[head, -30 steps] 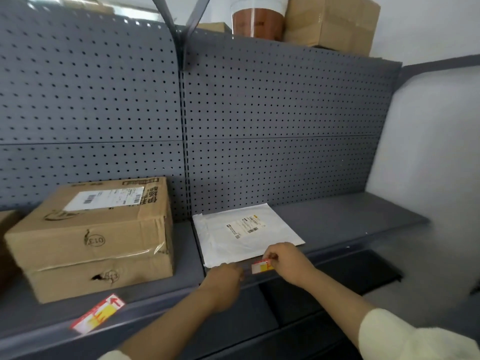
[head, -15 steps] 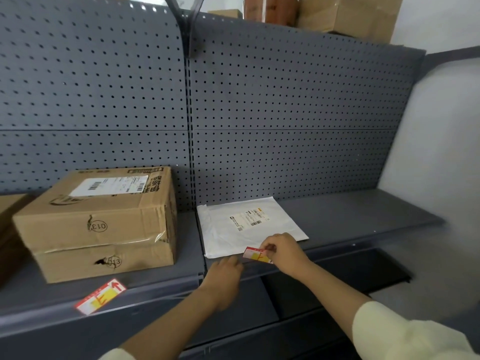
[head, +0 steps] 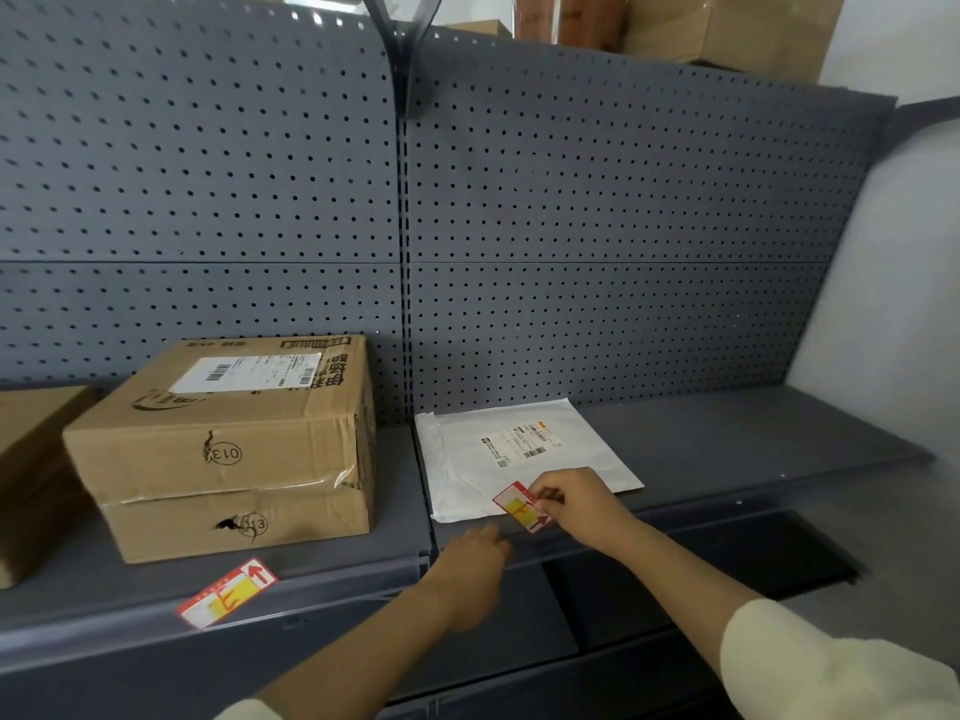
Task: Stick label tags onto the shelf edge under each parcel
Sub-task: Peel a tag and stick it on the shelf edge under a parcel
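Note:
A flat white mailer parcel point(head: 524, 454) lies on the grey shelf point(head: 727, 459). My right hand point(head: 582, 506) pinches a red, white and yellow label tag point(head: 519, 506) over the mailer's front edge, just above the shelf edge. My left hand point(head: 472, 569) rests at the shelf edge below the mailer's front left corner; its fingertips touch the edge. A brown cardboard box point(head: 234, 449) marked 013 stands to the left. A second label tag point(head: 226, 592) sticks at the shelf edge in front of the box.
Part of another cardboard box point(head: 31, 459) shows at the far left. A grey pegboard back panel point(head: 571, 226) rises behind the parcels. Boxes and a brown roll point(head: 571, 18) stand on top. A lower shelf point(head: 675, 563) sits beneath my arms.
My right hand has lifted the tag slightly and turned it, so its face shows more. The camera view has shifted a little; my left hand stays at the shelf edge.

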A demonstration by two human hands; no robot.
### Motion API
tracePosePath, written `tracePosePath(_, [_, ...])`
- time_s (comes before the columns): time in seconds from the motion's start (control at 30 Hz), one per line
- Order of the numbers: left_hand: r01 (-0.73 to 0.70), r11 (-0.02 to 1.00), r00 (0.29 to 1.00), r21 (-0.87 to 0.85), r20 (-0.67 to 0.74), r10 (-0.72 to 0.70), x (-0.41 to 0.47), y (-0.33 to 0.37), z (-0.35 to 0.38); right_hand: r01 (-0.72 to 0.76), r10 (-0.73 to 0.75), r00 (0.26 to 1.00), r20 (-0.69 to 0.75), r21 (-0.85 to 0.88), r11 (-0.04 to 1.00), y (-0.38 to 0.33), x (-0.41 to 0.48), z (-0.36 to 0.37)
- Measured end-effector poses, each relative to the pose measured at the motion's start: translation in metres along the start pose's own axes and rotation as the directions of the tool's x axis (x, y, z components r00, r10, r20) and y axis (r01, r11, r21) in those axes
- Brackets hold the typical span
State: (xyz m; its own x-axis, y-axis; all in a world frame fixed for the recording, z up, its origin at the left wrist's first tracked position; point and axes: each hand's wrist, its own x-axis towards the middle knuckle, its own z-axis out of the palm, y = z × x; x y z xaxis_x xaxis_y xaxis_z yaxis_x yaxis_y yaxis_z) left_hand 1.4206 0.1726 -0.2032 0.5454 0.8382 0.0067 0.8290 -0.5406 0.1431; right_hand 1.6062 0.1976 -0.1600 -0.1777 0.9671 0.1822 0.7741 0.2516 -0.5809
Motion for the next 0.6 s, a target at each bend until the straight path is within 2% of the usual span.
tracePosePath(0.13, [-0.023,1.0,1.0,0.004,0.002,0.023,-0.001,-0.005,0.0,0.008,-0.009,0.999,0.049,0.003,1.0,0.003,0.0,-0.008])
tracePosePath(0.27, [-0.045,0.999,0.999,-0.021,0.018,0.046,-0.001,-0.008,0.001,0.038,-0.02,0.996,0.09,-0.206,0.978,0.007,-0.006,-0.005])
tracePosePath(0.47, [-0.024,0.998,0.999,-0.061,0.024,0.025,-0.003,-0.008,-0.005,0.164,-0.078,0.983,0.166,-0.6,0.783,0.001,-0.013,0.012])
tracePosePath(0.6, [-0.025,0.998,0.999,-0.062,0.035,0.028,-0.005,-0.015,-0.009,0.174,-0.084,0.982,0.167,-0.659,0.732,0.0,-0.017,0.018])
